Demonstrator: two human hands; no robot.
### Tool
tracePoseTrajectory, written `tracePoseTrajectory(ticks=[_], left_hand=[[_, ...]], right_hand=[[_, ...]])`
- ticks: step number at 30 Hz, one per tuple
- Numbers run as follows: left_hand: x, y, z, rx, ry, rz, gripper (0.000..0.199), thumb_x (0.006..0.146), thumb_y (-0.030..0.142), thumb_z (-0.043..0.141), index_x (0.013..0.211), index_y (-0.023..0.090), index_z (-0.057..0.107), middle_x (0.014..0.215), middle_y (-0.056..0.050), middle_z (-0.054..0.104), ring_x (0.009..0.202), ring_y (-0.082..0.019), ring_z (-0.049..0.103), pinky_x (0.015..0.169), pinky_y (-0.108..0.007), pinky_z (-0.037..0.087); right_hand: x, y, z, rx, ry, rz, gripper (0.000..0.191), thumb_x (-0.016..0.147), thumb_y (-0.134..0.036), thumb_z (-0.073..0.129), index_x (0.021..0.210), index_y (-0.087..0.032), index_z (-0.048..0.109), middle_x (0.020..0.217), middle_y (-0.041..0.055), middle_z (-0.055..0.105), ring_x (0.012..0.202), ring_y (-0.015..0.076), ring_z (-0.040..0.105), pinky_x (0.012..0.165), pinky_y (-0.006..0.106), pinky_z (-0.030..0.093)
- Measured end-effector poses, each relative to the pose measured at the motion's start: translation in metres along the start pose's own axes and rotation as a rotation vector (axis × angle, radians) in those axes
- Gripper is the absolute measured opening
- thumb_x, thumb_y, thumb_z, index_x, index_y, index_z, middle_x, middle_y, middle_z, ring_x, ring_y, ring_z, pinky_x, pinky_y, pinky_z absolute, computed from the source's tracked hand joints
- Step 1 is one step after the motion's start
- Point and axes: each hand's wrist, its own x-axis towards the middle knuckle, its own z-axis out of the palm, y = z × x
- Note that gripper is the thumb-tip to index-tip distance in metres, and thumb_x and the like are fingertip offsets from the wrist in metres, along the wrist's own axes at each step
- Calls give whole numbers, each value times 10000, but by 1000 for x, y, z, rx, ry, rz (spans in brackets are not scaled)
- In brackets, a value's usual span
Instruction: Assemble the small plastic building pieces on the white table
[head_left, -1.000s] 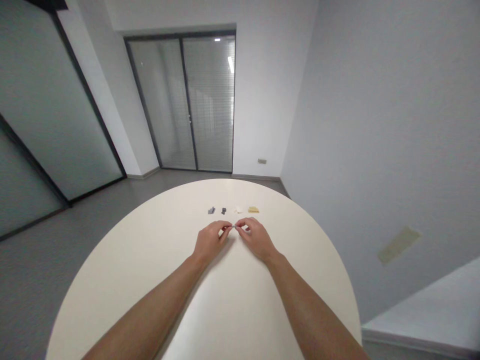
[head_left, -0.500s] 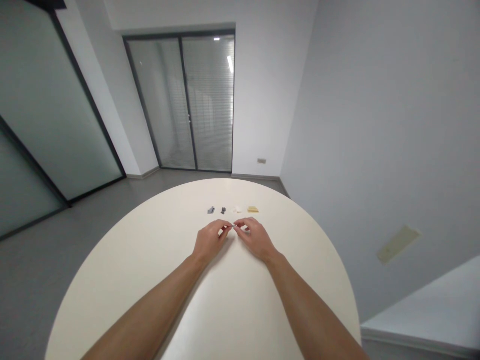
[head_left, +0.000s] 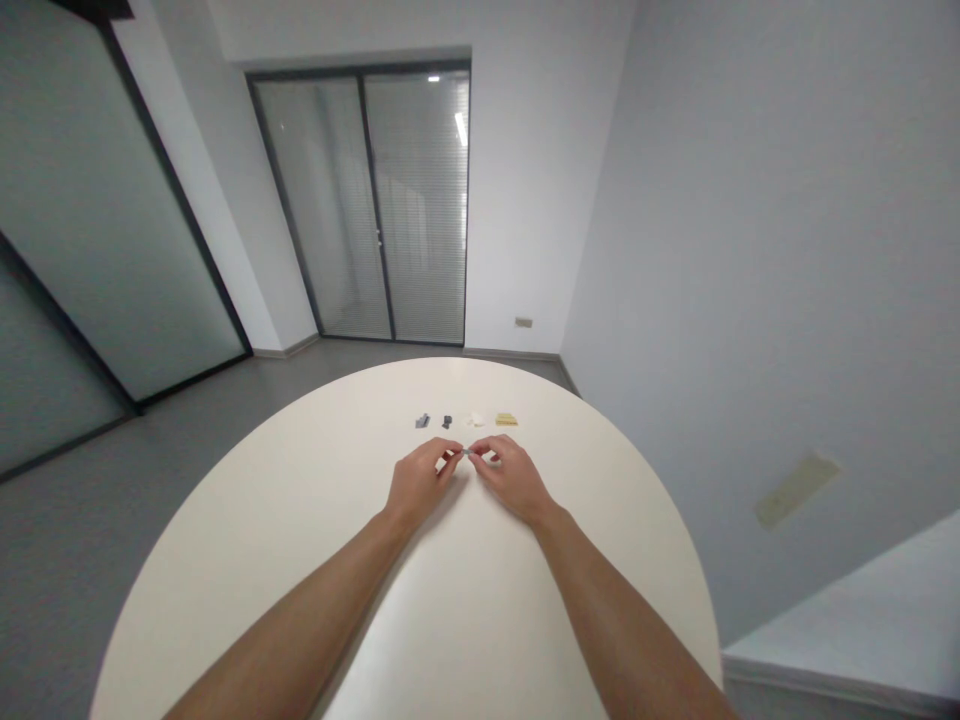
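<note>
Over the middle of the round white table (head_left: 300, 520), my left hand (head_left: 424, 478) and my right hand (head_left: 514, 478) meet at their fingertips. Both pinch one tiny grey piece (head_left: 466, 452), whose shape is too small to make out. Just beyond the fingers lies a row of small groups: grey pieces (head_left: 423, 421) at the left, dark pieces (head_left: 447, 422) beside them, white pieces (head_left: 475, 420), and yellow pieces (head_left: 506, 420) at the right.
Behind the table stands a glass door (head_left: 416, 210) with blinds. A grey-white wall (head_left: 750, 250) rises at the right, and frosted glass panels (head_left: 97, 200) stand at the left.
</note>
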Motion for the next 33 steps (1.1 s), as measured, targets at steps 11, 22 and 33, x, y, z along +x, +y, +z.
tracePoseTrajectory(ticks=[11, 22, 33], left_hand=[[1, 4, -4, 40, -17, -20, 202, 950, 357, 525, 1007, 244, 682, 961, -1, 739, 812, -133, 682, 706, -237, 528], [0, 1, -3, 64, -46, -31, 179, 947, 343, 538, 992, 251, 684, 953, 13, 740, 832, -143, 681, 719, -248, 516], [0, 5, -5, 66, -82, -14, 190, 946, 350, 542, 957, 244, 699, 937, -1, 735, 839, -149, 674, 706, -251, 510]], right_hand=[[1, 3, 1, 9, 11, -21, 84, 913, -303, 624, 950, -248, 675, 929, 26, 696, 940, 178, 611, 802, 317, 504], [1, -2, -2, 29, -7, -19, 105, 912, -327, 633, 952, -247, 690, 923, 26, 701, 922, 176, 612, 792, 315, 504], [1, 2, 1, 26, -2, -31, 109, 915, -337, 639, 943, -246, 691, 924, 27, 705, 930, 179, 612, 812, 320, 500]])
